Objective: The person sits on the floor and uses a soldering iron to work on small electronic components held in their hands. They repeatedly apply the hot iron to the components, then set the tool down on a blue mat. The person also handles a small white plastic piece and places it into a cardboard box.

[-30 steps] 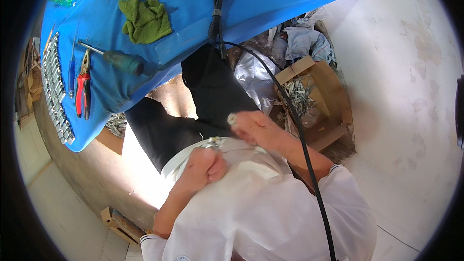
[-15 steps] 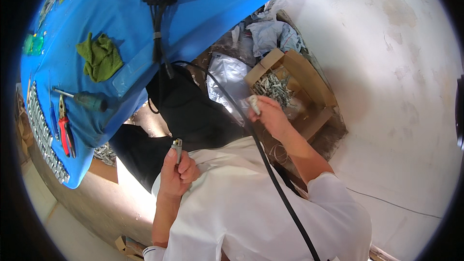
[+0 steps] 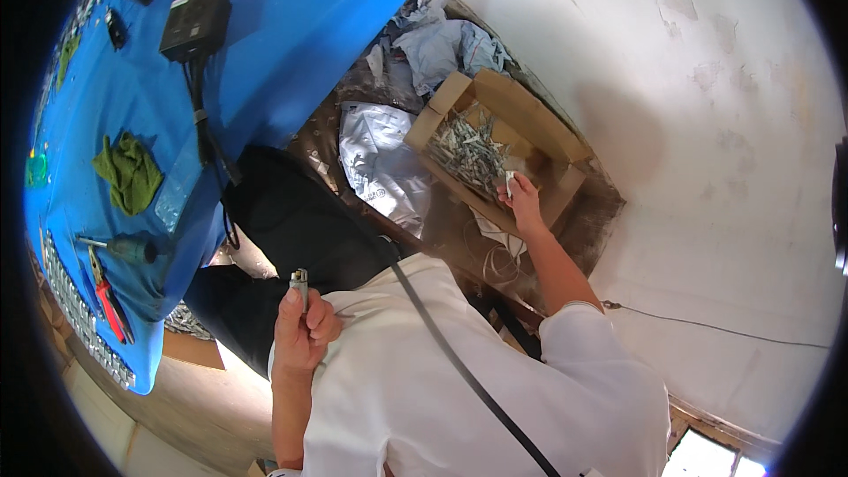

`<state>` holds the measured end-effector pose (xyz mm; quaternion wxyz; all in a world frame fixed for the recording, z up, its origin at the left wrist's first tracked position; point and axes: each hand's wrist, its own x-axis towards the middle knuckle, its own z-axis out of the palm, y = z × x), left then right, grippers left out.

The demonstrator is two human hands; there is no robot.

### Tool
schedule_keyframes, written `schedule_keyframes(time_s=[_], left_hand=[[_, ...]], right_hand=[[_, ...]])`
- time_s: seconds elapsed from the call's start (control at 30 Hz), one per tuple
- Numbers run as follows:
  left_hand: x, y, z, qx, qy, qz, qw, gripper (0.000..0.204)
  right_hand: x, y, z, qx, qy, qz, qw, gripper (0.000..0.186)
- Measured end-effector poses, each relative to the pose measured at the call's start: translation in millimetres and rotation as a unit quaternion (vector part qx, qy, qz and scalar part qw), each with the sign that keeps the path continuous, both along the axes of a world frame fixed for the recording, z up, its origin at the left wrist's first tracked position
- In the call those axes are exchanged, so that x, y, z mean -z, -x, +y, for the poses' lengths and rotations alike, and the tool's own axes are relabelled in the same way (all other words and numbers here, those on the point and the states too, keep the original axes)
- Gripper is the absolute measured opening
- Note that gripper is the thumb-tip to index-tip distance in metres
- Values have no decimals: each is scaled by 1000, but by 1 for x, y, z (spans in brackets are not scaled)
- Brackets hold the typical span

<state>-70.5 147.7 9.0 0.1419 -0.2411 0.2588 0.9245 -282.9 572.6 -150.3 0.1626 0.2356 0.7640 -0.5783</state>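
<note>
Fingers of the left hand gripped a small metal part upright, while the right hand pinched a white scrap over the cardboard box.

A single fisheye view from the person's head looks steeply down along the white-shirted torso, which fills the lower middle of the frame at close range. The blue surface curves across the upper left, the cardboard box sits farther off at upper centre, and pale floor spreads right. Edges bend near the dark rim.
</note>
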Motion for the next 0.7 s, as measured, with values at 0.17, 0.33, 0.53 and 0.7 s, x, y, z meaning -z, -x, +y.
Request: schedule_keyframes(time_s=[0.17, 0.33, 0.53, 0.7], left_hand=[[0, 18, 10, 29, 49, -16, 998, 52], [1, 41, 21, 66, 71, -68, 993, 51], [6, 62, 25, 62, 66, -129, 987, 49], [17, 95, 22, 79, 75, -151, 983, 49]], right_hand=[[48, 7, 16, 40, 20, 9, 999, 30], [101, 13, 21, 70, 33, 12, 997, 23], [154, 23, 19, 117, -15, -42, 992, 24], [210, 38, 33, 214, -118, -3, 970, 33]])
